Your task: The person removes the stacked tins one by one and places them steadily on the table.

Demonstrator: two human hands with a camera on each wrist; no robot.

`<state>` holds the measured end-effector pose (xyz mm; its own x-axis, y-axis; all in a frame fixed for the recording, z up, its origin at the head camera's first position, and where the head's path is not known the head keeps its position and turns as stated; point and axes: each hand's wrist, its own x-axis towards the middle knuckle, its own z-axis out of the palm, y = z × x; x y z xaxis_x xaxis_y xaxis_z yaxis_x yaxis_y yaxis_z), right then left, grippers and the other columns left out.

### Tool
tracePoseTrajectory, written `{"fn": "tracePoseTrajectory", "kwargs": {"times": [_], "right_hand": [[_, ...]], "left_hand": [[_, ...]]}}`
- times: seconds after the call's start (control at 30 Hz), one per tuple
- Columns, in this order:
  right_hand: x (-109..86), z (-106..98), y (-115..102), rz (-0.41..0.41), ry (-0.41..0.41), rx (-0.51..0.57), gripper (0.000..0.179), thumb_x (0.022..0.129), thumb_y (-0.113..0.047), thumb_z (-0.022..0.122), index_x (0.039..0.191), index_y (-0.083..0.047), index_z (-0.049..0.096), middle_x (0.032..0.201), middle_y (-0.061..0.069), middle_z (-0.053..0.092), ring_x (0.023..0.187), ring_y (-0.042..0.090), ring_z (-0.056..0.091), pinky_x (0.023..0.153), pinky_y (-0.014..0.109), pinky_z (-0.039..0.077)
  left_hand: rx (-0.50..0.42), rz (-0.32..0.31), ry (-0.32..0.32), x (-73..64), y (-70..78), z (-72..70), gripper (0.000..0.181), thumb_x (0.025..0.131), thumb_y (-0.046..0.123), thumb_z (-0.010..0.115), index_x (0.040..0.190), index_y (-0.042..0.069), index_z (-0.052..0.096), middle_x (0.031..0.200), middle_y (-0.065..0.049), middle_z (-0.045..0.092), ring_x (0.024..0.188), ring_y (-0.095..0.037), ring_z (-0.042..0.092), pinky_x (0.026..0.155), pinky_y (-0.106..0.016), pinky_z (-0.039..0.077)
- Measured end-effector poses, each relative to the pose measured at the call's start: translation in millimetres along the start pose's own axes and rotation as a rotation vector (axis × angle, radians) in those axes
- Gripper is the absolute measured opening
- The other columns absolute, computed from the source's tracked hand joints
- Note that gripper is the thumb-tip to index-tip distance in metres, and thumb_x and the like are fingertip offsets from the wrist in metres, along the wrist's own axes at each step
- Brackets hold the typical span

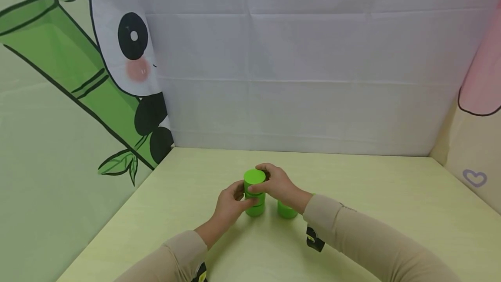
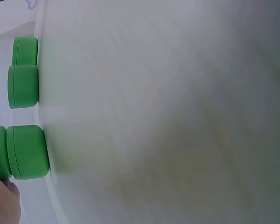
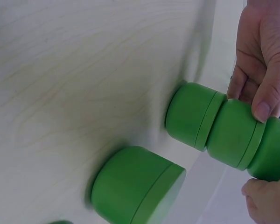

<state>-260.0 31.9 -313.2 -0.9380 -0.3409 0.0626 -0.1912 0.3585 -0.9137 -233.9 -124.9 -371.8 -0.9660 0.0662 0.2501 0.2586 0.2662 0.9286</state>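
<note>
Currently pinching top jar (image 1: pixel 254 176) with curled right hand (image 1: pixel 278 182), above bottom jar (image 1: pixel 255 210); gripping middle jar (image 3: pixel 232 133), directly on bottom jar, with curled left hand (image 1: pixel 228 206). Best to centre over bottom jar, settle squarely, release evenly, avoiding spare jar (image 1: pixel 287 210) right of bottom jar.

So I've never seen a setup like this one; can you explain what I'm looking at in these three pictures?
There is no machine here, just a person working bare-handed. The widest picture comes from a camera worn on the head; the others, turned sideways, come from a camera on each wrist. On the pale table stands a stack of three green containers. The left hand holds the middle container, and the right hand grips the top container; the bottom container stands on the table. Two more containers stand to the right of the stack.
</note>
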Motion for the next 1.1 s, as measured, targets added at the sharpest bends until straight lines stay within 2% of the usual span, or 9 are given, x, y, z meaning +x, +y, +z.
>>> {"fn": "tracePoseTrajectory", "kwargs": {"times": [0.17,0.4,0.67,0.83,1.1], "right_hand": [[-0.5,-2,0,0.008,0.011,0.011,0.070,0.074,-0.016,0.078,0.134,-0.003,0.044,0.119,0.009,0.056,0.105,0.021,0.056,0.088,0.035,0.052],[-0.9,-6,-2,0.003,0.036,0.011,0.068,0.074,-0.015,0.079,0.132,-0.004,0.045,0.118,0.008,0.056,0.104,0.021,0.055,0.088,0.034,0.052],[-3.5,-12,-1,0.009,0.040,0.010,0.068,0.075,-0.015,0.078,0.133,-0.004,0.045,0.120,0.008,0.056,0.105,0.021,0.056,0.087,0.034,0.052],[-6.8,-18,3,0.027,0.051,0.037,0.066,0.075,-0.013,0.077,0.132,-0.005,0.045,0.117,0.008,0.057,0.101,0.020,0.057,0.085,0.034,0.053],[-9.7,-30,8,0.026,0.059,0.005,0.071,0.075,-0.018,0.078,0.135,-0.003,0.043,0.118,0.009,0.056,0.101,0.019,0.056,0.086,0.035,0.053]], "left_hand": [[0.000,-0.015,-0.005,1.1,-0.8,1.0,0.056,0.077,0.016,0.076,0.127,0.006,0.054,0.126,-0.011,0.058,0.119,-0.027,0.053,0.104,-0.040,0.041],[0.010,0.000,-0.014,2.4,-0.2,1.7,0.056,0.078,0.017,0.075,0.127,0.004,0.053,0.125,-0.013,0.058,0.118,-0.029,0.053,0.104,-0.041,0.041],[0.022,-0.044,0.010,2.4,-3.5,0.6,0.059,0.076,0.019,0.077,0.128,0.005,0.052,0.125,-0.011,0.058,0.117,-0.025,0.054,0.103,-0.037,0.042],[0.036,-0.048,0.009,1.9,-3.7,0.8,0.062,0.077,0.018,0.076,0.130,0.001,0.049,0.126,-0.013,0.057,0.118,-0.027,0.054,0.102,-0.038,0.044],[0.029,-0.055,0.008,2.3,-3.4,1.5,0.064,0.077,0.018,0.076,0.131,0.000,0.048,0.127,-0.014,0.056,0.119,-0.028,0.053,0.102,-0.039,0.043]]}}
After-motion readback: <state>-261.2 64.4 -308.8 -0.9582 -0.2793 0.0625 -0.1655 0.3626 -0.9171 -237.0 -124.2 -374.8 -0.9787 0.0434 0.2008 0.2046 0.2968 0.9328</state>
